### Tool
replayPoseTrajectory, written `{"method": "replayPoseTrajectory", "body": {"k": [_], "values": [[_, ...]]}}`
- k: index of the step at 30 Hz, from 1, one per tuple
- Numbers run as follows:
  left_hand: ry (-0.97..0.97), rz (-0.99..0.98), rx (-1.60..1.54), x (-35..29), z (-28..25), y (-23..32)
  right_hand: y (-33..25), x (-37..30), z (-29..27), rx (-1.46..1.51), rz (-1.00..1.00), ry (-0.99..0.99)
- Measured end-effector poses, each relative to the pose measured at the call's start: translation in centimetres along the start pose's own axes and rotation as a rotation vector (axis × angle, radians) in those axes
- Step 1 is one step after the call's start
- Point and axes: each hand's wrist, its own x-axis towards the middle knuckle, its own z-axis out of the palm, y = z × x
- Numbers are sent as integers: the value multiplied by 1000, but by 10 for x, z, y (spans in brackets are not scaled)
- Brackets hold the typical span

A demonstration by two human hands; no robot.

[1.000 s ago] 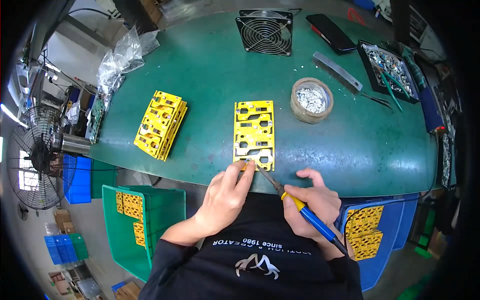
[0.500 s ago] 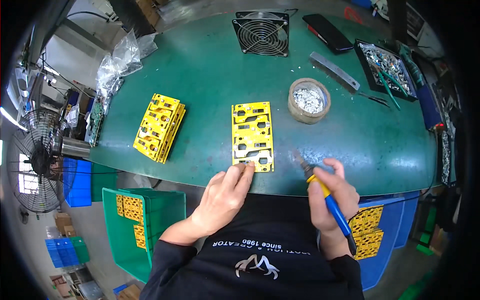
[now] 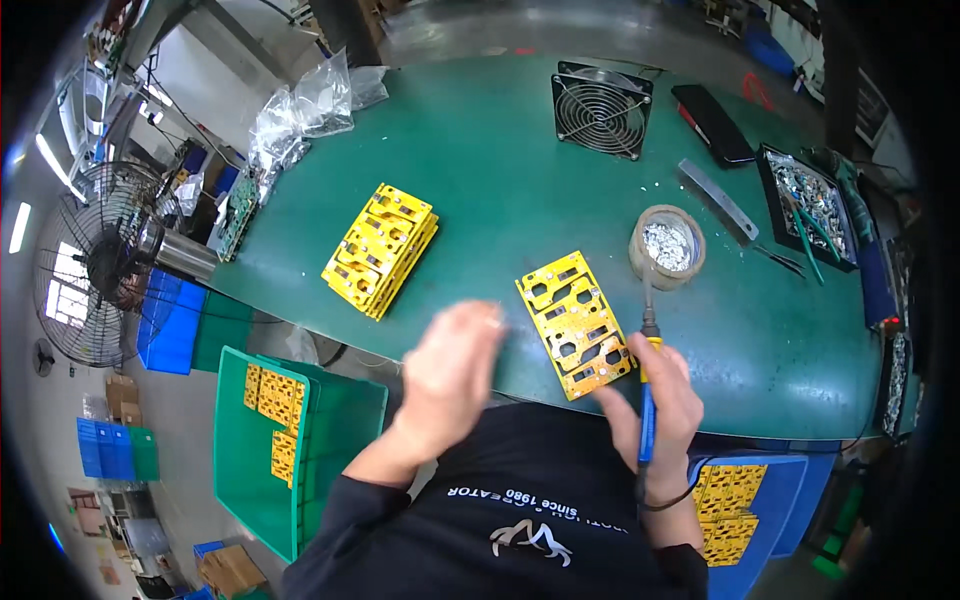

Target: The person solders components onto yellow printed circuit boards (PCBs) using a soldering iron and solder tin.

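One yellow board (image 3: 577, 325): we see it flat on the table (image 3: 480, 200), ahead of us, between our two hands.
Long axis: it runs away from us, far end slanting left, near end toward our right.
Nearer hand: our right (image 3: 672, 395), with thumb and forefinger beside the near corner; we cannot tell if they touch it.
Right grasp: wrapped around a blue-and-yellow soldering iron (image 3: 647, 425), tip pointing away from us.
Left hand (image 3: 450, 365): left of the board and apart from it, blurred; we cannot tell if it holds anything.
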Motion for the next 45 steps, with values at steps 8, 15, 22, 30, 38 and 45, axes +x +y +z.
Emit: {"method": "replayPoseTrajectory", "body": {"k": [8, 15, 22, 30, 38, 45], "values": [[46, -367, 448, 5, -50, -84, -9, -6, 17, -154, -24, -135], [-58, -520, 193, 3, -61, -117, 0, -8, -4, -62, -69, 18], [79, -599, 109, 8, -54, -109, 31, -31, -78, -339, 223, 371], [62, -588, 39, 13, -52, -57, 81, -65, -141, -603, 441, 419], [-206, -157, -71, -8, -1, -10, 64, -51, -116, -522, 329, 439], [-460, -222, -111, -14, 2, 24, 10, -23, -53, -148, 144, 64]]}}
